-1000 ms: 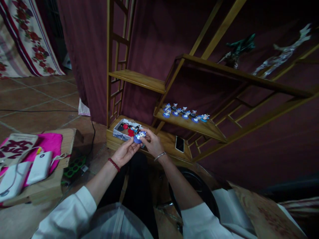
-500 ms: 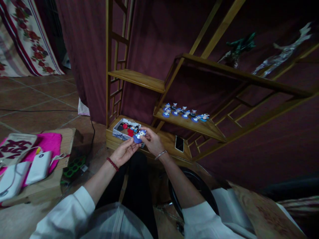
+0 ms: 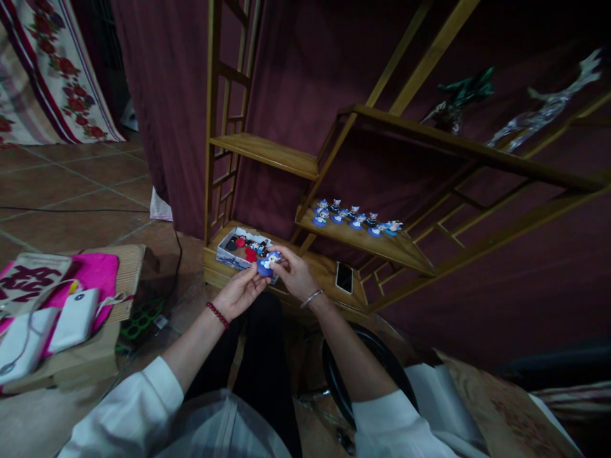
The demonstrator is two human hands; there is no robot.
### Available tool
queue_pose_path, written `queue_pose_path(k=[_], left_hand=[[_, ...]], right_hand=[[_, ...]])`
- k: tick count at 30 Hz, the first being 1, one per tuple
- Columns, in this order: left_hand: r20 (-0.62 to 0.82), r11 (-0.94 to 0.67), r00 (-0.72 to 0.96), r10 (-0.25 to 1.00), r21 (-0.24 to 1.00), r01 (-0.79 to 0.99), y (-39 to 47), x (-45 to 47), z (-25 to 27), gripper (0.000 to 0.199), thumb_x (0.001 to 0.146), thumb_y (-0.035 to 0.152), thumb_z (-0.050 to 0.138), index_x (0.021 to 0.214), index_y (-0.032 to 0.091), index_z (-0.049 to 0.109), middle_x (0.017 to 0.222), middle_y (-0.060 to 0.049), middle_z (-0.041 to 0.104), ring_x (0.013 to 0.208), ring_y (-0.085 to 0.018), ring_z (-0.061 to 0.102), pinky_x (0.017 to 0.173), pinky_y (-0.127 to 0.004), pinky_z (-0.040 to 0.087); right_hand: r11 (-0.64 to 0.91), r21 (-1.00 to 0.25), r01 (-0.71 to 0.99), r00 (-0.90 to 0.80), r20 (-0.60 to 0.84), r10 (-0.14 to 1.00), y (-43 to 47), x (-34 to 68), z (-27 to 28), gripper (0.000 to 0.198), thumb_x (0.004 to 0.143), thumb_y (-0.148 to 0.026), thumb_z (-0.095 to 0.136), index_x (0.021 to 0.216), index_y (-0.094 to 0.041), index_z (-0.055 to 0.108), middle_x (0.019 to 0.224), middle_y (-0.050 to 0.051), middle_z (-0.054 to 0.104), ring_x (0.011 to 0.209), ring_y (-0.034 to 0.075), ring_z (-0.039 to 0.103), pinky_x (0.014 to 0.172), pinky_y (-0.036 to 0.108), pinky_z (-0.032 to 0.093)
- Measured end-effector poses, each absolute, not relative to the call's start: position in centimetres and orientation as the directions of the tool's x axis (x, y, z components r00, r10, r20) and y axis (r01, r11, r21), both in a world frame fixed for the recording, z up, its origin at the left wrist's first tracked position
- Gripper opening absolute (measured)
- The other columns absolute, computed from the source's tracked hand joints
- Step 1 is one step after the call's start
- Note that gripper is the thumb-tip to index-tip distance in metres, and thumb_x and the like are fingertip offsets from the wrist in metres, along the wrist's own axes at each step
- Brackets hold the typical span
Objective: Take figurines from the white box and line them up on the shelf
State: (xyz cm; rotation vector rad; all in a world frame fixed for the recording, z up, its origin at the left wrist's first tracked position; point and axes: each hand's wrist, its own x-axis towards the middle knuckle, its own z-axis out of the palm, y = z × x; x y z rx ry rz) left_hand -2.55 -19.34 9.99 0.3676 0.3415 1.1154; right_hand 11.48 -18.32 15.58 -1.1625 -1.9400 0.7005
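Note:
Between my two hands is a small figurine (image 3: 268, 263), blue and white on a round purple-blue base. My left hand (image 3: 240, 291) pinches the base from the left with thumb and fingers. From the right, my right hand (image 3: 294, 272) grips the figurine's upper part. Just behind my hands sits a shallow box (image 3: 232, 259) with several figures in it, some on red and dark bases; my hands and the figurine cover its right end. Several similar figurines (image 3: 358, 220) stand upright in rows on the low wooden shelf (image 3: 396, 247) to the right.
A phone (image 3: 344, 278) lies on the bottom board right of my hands. Above rises the wooden rack's upper shelf (image 3: 267, 154). Sculptures (image 3: 461, 95) stand at upper right. At left, a cardboard box (image 3: 86, 356) carries a white power bank (image 3: 75, 320) and a pink cloth.
Both hands keep hold of the figurine, which looks turned slightly more upright. The whole view has shifted a little; the shelf figurines stand as before.

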Motion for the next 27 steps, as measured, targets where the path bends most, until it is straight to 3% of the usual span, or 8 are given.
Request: queue_pose_path(k=[11,27], left_hand=[[-0.092,0.384,0.387,0.918,0.46,-0.801,-19.3,-2.7,10.3,0.016,0.081,0.019,0.051,0.088,0.008,0.06,0.081,-0.007,0.064,0.068,-0.009,0.061,0.065,-0.018,0.052],[-0.083,0.39,0.4,0.913,0.471,-0.791,-19.9,-3.0,10.3,0.015,0.08,0.02,0.053,0.085,0.008,0.06,0.078,-0.007,0.064,0.068,-0.01,0.061,0.062,-0.016,0.052]], right_hand=[[0.44,-0.775,0.453,-0.326,0.316,0.891,-18.4,11.2,15.9,0.031,0.075,-0.02,0.05,0.105,-0.022,0.052,0.092,0.0,0.059,0.067,0.01,0.058,0.065,0.023,0.05],[0.617,-0.553,0.559,-0.514,0.353,0.782,-18.5,11.2,18.1,0.026,0.077,-0.019,0.053,0.103,-0.021,0.055,0.096,0.001,0.062,0.065,0.009,0.057,0.067,0.022,0.047]])
